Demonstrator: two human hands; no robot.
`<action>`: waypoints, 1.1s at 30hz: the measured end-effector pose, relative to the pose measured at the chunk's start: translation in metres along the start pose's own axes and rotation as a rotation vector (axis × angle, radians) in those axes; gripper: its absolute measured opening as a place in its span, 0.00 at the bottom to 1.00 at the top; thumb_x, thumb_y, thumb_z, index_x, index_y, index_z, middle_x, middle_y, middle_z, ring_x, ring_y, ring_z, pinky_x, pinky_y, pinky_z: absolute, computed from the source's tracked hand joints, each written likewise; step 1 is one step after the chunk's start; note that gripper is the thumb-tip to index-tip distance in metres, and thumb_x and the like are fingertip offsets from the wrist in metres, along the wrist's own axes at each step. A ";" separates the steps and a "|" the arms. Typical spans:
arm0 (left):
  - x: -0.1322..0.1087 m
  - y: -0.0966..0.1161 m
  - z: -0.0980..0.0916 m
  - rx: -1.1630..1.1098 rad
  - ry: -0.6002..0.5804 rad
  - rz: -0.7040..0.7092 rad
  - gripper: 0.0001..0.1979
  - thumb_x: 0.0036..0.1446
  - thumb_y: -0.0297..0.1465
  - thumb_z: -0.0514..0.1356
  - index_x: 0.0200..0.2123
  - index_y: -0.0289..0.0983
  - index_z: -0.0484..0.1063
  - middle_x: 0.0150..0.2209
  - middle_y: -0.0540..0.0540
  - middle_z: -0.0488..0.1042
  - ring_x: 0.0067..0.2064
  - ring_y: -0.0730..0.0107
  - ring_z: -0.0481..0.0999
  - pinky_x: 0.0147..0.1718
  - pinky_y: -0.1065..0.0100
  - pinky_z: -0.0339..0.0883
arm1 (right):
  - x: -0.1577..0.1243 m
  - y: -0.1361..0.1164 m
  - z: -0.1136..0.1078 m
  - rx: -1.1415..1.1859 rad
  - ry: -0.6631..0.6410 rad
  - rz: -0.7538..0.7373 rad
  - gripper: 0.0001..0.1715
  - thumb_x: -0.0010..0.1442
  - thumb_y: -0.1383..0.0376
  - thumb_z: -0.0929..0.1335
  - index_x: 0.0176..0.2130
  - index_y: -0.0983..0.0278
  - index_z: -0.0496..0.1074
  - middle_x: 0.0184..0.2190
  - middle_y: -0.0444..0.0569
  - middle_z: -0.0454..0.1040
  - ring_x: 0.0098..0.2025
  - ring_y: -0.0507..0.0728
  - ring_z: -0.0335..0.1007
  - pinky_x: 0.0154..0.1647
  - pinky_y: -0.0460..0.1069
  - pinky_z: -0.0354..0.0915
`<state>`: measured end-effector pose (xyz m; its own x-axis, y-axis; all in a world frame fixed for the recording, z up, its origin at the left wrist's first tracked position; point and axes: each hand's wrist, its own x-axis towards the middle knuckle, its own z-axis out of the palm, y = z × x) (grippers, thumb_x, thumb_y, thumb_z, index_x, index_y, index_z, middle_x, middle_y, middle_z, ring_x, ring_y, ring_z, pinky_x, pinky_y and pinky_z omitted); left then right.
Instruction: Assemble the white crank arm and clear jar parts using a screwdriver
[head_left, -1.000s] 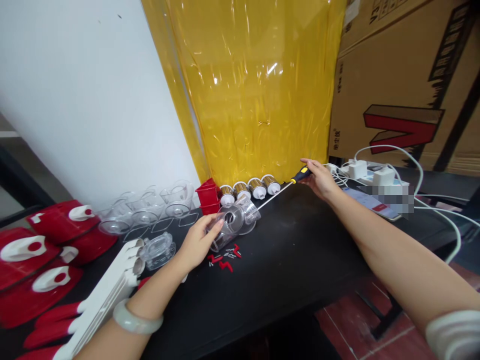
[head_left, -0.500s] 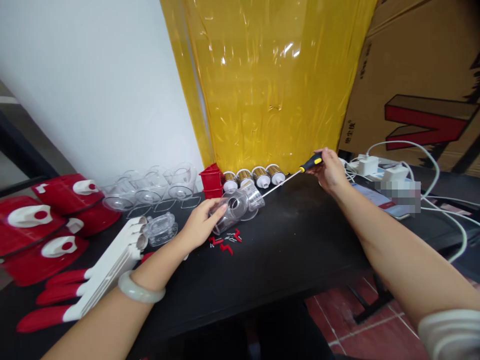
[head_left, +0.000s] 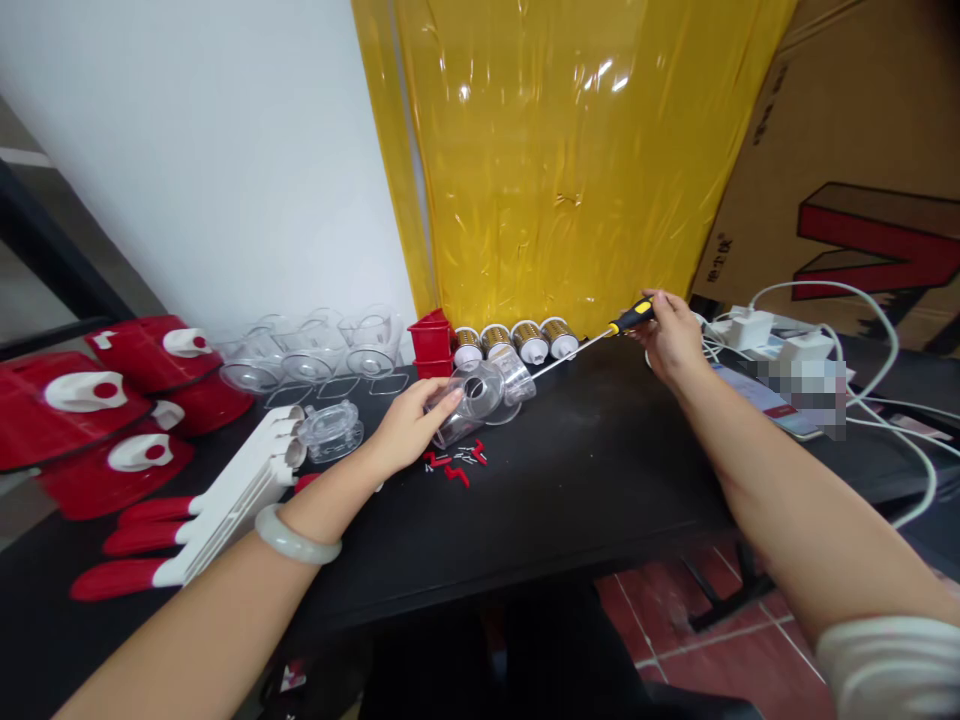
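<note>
With my left hand (head_left: 416, 420) I grip a clear plastic housing (head_left: 480, 390) that lies tilted on the black table. My right hand (head_left: 673, 340) is closed round the black and yellow handle of a screwdriver (head_left: 634, 316). Its shaft slants down and left, and the tip reaches the round right end of the housing; whether it sits in a screw I cannot tell. Below the housing lie small red plastic clips (head_left: 456, 474) and several small screws (head_left: 466, 455). The fingertips of my left hand behind the housing are partly hidden.
Red housings (head_left: 86, 395) and white handles with red ends (head_left: 225, 510) stand left. Behind are clear cups (head_left: 371, 340), red bins (head_left: 433, 345) and gold-banded cylinders (head_left: 529, 340). White cables and chargers (head_left: 806, 350) and a tablet (head_left: 757, 400) lie right, before a cardboard box (head_left: 847, 130).
The view has shifted a little, so most things appear slightly right and higher. Both hands keep their holds, and the screwdriver still reaches the housing's end.
</note>
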<state>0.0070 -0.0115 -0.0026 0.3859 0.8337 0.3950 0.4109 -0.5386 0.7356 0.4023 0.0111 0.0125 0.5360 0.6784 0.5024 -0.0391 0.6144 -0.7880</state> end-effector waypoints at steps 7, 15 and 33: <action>0.000 0.001 0.000 -0.010 0.001 -0.004 0.26 0.59 0.50 0.58 0.52 0.38 0.75 0.49 0.40 0.77 0.50 0.53 0.76 0.50 0.53 0.71 | 0.001 -0.008 -0.005 -0.027 -0.011 -0.035 0.29 0.60 0.38 0.56 0.32 0.59 0.64 0.19 0.43 0.65 0.18 0.53 0.66 0.14 0.46 0.59; 0.000 0.000 0.000 -0.006 0.005 0.005 0.26 0.59 0.50 0.58 0.51 0.38 0.75 0.49 0.40 0.77 0.50 0.53 0.76 0.50 0.53 0.71 | -0.008 -0.017 -0.001 0.004 -0.153 0.063 0.19 0.57 0.48 0.63 0.41 0.58 0.66 0.28 0.46 0.75 0.28 0.56 0.75 0.24 0.49 0.67; 0.000 -0.001 0.000 -0.010 0.005 0.006 0.26 0.59 0.50 0.58 0.51 0.38 0.75 0.49 0.41 0.77 0.49 0.54 0.76 0.49 0.54 0.71 | 0.002 -0.003 -0.003 -0.044 -0.033 0.051 0.20 0.54 0.47 0.69 0.38 0.59 0.67 0.23 0.41 0.67 0.18 0.50 0.64 0.17 0.46 0.59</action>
<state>0.0068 -0.0110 -0.0030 0.3840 0.8313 0.4019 0.4007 -0.5421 0.7386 0.4062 0.0094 0.0146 0.5059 0.7220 0.4720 -0.0278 0.5606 -0.8276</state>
